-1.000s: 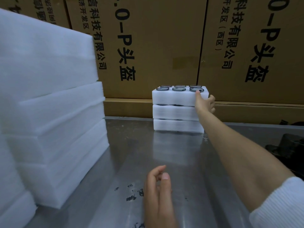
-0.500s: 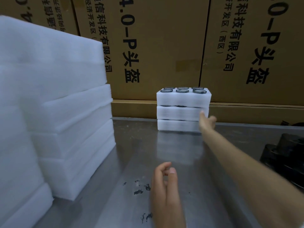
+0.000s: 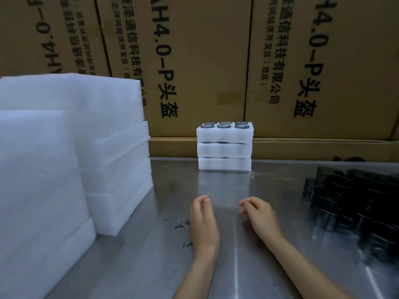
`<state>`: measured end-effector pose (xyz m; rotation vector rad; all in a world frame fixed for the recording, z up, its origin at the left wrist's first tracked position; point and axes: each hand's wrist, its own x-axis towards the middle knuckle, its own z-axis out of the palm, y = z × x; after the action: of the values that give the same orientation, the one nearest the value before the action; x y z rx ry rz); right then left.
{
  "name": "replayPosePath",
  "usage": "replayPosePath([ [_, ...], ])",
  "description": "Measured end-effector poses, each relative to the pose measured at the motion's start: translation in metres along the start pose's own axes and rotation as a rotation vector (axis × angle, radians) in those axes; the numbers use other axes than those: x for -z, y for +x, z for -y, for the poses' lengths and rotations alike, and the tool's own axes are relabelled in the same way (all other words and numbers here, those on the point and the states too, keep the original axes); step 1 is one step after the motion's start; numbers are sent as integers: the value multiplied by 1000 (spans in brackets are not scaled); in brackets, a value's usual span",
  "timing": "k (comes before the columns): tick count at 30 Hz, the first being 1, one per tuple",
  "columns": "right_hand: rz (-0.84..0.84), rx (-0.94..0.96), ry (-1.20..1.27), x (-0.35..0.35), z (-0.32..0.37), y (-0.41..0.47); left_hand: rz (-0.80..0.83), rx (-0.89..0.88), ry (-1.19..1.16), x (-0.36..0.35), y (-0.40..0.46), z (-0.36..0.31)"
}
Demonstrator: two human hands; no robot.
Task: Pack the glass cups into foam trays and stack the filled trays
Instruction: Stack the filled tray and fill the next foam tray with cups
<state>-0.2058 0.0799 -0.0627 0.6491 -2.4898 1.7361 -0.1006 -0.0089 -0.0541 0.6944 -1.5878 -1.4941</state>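
On the reflective grey metal surface [image 3: 226, 244], the person's left hand [image 3: 204, 223] and right hand [image 3: 260, 214] hover side by side near the front, well apart from everything else; each grip is released, fingers loosely curled inward and holding nothing. Far back on the surface, against a low cardboard ledge [image 3: 172, 146], stands a stack of three white foam trays [image 3: 224, 145], one squarely on top of another. The top tray [image 3: 224, 133] carries six round dark-rimmed glass cups [image 3: 224, 125] set in two rows of three, their rims showing just above the foam; thin dark edges peek out between the lower trays, though what lies inside them cannot be made out. To the right, a heap of dark glass cups [image 3: 354, 201] lies loose on the surface, running off the frame edge and partly blurred. To the left rises a tall pile of thick white foam slabs [image 3: 112, 156], with a second, nearer block of white foam [image 3: 36, 190] beside it at the frame's edge. Behind all this stand large brown cardboard cartons [image 3: 205, 61] printed with black characters. A few small dark specks [image 3: 179, 223] lie on the surface just left of the left hand
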Motion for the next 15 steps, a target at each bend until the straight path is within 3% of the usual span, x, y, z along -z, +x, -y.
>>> replayPosePath([
  [7,-5,0,10,29,16,-72,15,19,65,10,-15,-5],
  [15,135,63,-21,48,36,-141,524,-230,325,65,-113,-22],
])
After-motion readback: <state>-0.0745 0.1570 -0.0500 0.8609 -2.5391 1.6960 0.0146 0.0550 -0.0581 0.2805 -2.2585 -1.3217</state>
